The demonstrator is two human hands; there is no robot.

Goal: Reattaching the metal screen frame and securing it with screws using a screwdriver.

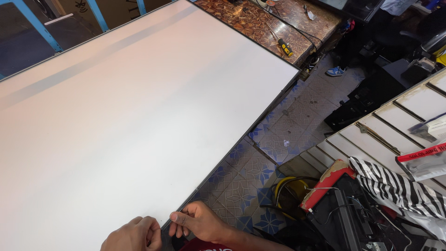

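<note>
Both hands pinch the white panel's [139, 116] dark edge: left hand [134, 234] curled, right hand [197, 221] fingertips closed (blue-patterned floor tiles [241, 172] just beyond).

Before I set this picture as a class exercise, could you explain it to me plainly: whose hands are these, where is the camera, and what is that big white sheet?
There is one picture, taken by a camera worn on a person's head and looking down, so the two bare hands at the bottom edge are that person's own. No machine is involved. The left hand and the right hand meet at the near corner of a large flat white panel with a thin dark frame, which fills most of the view. The fingers pinch at its edge; whether they hold something small there is too fine to tell. Beyond the panel stands a brown patterned table with a yellow-and-black-handled screwdriver on it. Below is a blue patterned tiled floor, and at the right lies a black-and-white striped cloth.
</note>
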